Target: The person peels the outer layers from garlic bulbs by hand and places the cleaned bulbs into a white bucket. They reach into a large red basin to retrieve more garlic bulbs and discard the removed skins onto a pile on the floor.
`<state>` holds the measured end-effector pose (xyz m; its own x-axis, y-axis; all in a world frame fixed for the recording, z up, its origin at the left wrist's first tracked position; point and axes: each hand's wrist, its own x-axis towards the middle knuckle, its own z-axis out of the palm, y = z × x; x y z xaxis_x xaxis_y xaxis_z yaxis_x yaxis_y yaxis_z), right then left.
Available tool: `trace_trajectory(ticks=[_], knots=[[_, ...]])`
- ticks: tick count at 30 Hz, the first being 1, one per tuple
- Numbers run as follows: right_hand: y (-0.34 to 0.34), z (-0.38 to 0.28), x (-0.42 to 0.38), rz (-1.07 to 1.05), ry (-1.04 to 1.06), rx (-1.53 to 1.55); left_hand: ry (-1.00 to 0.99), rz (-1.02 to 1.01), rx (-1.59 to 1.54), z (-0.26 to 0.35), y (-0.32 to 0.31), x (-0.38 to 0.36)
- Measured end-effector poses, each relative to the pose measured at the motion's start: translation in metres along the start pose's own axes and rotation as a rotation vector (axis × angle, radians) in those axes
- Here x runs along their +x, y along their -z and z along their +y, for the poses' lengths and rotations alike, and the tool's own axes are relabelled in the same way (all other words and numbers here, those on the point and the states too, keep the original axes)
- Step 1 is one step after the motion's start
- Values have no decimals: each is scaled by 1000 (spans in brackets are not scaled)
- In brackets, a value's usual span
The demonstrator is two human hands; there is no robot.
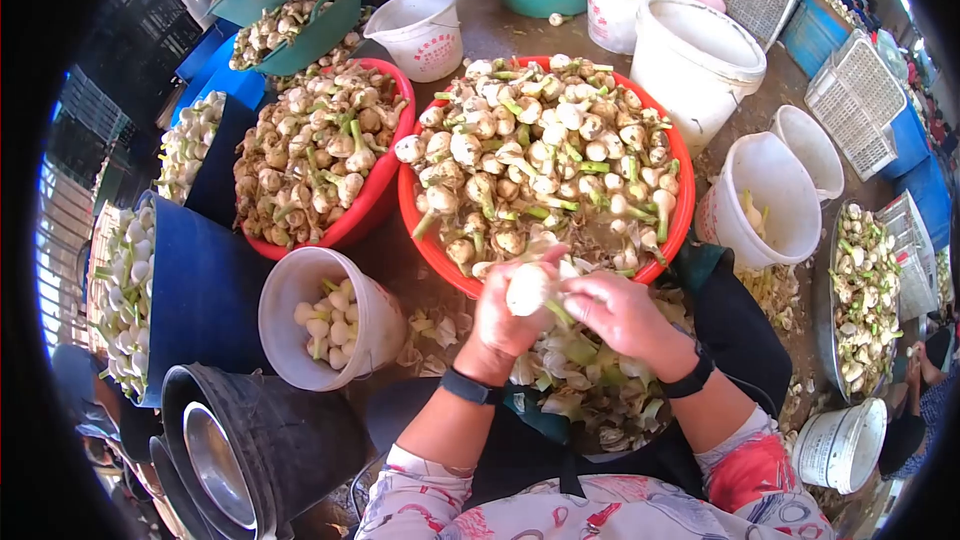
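A white garlic bulb (pixel 527 292) with a short green stem is held in my left hand (pixel 502 315), fingers closed round it. My right hand (pixel 617 312) pinches at the stem side of the same bulb, thumb and fingers together. Just beyond both hands stands a red basin (pixel 682 222) heaped with unpeeled garlic bulbs (pixel 540 155), some with green stems. Below my hands, loose garlic skins (pixel 590 375) lie piled in front of my lap. Whether a small tool is in my right hand cannot be made out.
A white bucket (pixel 375 315) holding peeled bulbs stands at left, near black buckets (pixel 300 440) and a blue bin (pixel 205 280). Another red basin (pixel 400 130) of garlic sits behind. White buckets (pixel 765 190) and a metal tray of garlic (pixel 862 290) are at right. Other people show at the edges.
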<state>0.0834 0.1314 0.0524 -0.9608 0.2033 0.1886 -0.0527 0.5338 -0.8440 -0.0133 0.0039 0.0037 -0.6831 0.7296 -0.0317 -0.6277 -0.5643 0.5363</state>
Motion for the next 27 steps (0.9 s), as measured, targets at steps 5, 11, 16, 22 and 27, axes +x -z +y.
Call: trace_trajectory(ticks=[5,11,16,22,27], knots=[[0,3,7,-253,23,218,287,-103,-55,0,-5,5],[2,-8,-8,-184,-160,314,287,-141,122,3,-17,-7],[11,5,-20,-130,72,-248,88,-122,1350,14,-27,-17],[2,-1,-36,-32,-165,-20,-273,-279,1544,2,-22,-21],[2,12,-40,-141,-462,345,-205,-316,1460,8,-29,-23]])
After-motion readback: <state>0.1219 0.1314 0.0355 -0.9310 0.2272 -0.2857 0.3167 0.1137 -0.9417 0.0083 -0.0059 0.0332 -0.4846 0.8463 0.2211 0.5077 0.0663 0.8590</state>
